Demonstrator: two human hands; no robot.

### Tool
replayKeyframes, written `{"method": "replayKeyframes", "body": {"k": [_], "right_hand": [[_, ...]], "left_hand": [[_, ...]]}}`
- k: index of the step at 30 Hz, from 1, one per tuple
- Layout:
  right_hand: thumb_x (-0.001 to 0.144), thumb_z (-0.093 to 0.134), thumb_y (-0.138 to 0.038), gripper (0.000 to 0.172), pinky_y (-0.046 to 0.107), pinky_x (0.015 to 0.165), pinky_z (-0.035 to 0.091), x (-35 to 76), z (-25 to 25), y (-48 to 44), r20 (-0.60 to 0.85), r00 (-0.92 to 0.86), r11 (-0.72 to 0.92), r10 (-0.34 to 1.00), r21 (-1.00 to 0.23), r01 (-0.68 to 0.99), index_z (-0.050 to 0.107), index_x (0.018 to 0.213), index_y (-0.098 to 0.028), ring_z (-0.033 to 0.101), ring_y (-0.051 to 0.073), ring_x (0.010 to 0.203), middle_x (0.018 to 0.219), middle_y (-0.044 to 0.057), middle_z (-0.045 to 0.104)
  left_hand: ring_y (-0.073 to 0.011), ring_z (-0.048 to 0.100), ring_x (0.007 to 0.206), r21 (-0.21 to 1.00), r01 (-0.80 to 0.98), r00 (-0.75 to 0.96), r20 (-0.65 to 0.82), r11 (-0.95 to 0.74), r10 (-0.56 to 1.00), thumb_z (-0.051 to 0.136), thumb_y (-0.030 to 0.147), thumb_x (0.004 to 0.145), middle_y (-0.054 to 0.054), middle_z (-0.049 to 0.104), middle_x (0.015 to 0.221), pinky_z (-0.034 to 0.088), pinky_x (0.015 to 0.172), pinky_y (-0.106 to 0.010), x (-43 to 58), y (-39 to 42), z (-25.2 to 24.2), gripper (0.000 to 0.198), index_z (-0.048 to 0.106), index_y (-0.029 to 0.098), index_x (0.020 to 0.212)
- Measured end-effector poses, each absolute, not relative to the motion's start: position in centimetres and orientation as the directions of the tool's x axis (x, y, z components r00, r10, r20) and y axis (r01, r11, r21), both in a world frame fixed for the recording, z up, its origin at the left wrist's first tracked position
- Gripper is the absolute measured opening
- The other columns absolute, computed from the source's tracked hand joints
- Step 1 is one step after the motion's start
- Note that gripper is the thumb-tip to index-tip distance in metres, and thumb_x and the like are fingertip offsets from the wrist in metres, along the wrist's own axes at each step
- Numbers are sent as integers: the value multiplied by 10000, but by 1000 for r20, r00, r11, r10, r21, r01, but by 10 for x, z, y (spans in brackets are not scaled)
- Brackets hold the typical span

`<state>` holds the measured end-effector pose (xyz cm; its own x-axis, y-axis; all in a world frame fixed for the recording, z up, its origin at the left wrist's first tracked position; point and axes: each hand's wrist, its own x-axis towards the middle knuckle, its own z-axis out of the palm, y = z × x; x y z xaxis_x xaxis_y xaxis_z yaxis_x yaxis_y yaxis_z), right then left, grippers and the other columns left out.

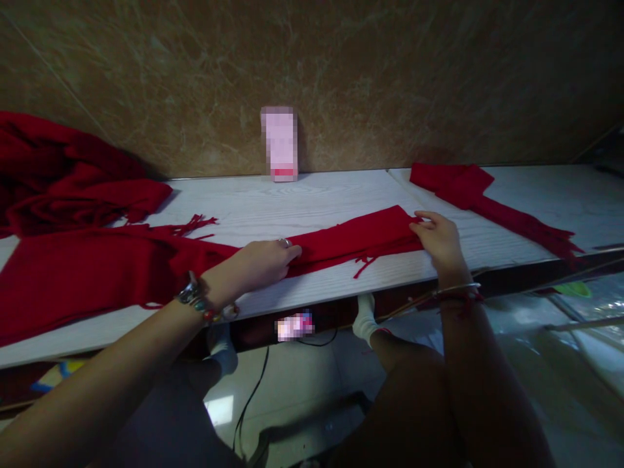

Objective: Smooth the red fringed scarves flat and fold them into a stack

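A long red scarf [355, 235] with fringed ends lies across the white tabletop, a folded strip of it stretched between my hands. My left hand [266, 263] is closed on the strip's middle, thumb toward the right and fingertips partly hidden. At the right end, my right hand [439, 237] pinches the scarf's edge between thumb and fingers. A few fringe threads hang out below the strip near that end. Left of my left hand, wide red fabric [97, 279] spreads flat under my forearm; whether it is one piece with the strip I cannot tell.
A heap of red cloth [63, 175] fills the back left. To the right, another folded red scarf [468, 188] hangs its fringe over the front edge. A blurred pink phone-like object [281, 143] leans against the marbled wall [341, 78]. A cable [253, 390] trails below the table.
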<state>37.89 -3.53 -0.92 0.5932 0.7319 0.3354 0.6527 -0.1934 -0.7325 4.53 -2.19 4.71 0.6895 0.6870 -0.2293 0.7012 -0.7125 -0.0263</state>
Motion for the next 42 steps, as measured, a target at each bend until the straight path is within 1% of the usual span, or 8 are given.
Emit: {"method": "replayKeyframes", "body": {"k": [10, 17, 21, 24, 27, 35, 39, 42], "right_hand": [[724, 564, -240, 294, 413, 647, 549, 373, -2, -35, 310, 564, -24, 765, -862, 507, 654, 1004, -231, 661, 228, 708, 738, 37, 676], [697, 579, -247, 277, 376, 733, 546, 354, 19, -49, 533, 367, 147, 762, -695, 704, 636, 968, -243, 616, 196, 794, 804, 20, 604], [689, 575, -236, 286, 378, 801, 532, 344, 27, -61, 595, 229, 283, 770, -641, 713, 622, 970, -225, 603, 200, 848, 814, 30, 583], [705, 569, -251, 335, 385, 840, 527, 343, 28, -65, 614, 216, 311, 759, -634, 708, 605, 1036, -221, 607, 212, 916, 873, 49, 609], [771, 530, -290, 377, 402, 884, 520, 346, 26, -65, 592, 241, 266, 769, -639, 722, 574, 1141, -232, 602, 226, 1030, 1026, 78, 644], [769, 604, -307, 267, 454, 914, 519, 352, 38, -65, 632, 357, 246, 688, -665, 705, 657, 1010, -207, 647, 264, 1021, 1039, 93, 705], [754, 631, -282, 223, 442, 836, 554, 353, 45, -57, 659, 442, 275, 609, -697, 662, 668, 971, -244, 663, 258, 976, 996, 62, 714], [713, 652, -223, 251, 421, 761, 571, 354, 44, -47, 612, 493, 274, 618, -756, 594, 664, 963, -243, 681, 247, 889, 928, 54, 716]], "left_hand": [[-251, 589, 1017, 86, 609, 793, -92, -789, 602, 472, 379, 893, -145, 573, 1198, 470, 865, -356, 65, -19, 42, 382, 572, 157, 1187], [-241, 510, 1171, 384, 570, 739, 147, -726, 658, 467, 326, 906, -165, 542, 1279, 367, 1023, -372, 130, 16, 48, 431, 484, 108, 1278], [-229, 445, 1256, 643, 361, 762, 214, -675, 611, 567, 310, 840, -176, 461, 1390, 324, 1055, -359, 164, 40, 54, 583, 377, 98, 1349], [-193, 570, 1033, 802, 119, 829, 244, -585, 503, 578, 291, 814, -107, 625, 1128, 413, 937, -352, 180, 50, 54, 312, 555, 125, 1077], [-135, 558, 754, 879, -38, 820, 299, -475, 488, 588, 240, 790, -10, 597, 788, 444, 784, -322, 190, 53, 52, 111, 540, 140, 793], [-128, 541, 780, 875, -64, 778, 345, -480, 525, 574, 244, 826, -10, 580, 807, 430, 802, -305, 215, 57, 63, 107, 558, 138, 833], [-191, 586, 936, 804, 187, 711, 285, -564, 643, 485, 391, 896, -89, 619, 1055, 457, 848, -348, 213, 44, 66, 394, 482, 157, 1213], [-300, 458, 1223, 614, 442, 618, 319, -653, 718, 550, 501, 837, -185, 457, 1362, 370, 1002, -479, 198, 15, 54, 716, 279, 175, 1415]]}}
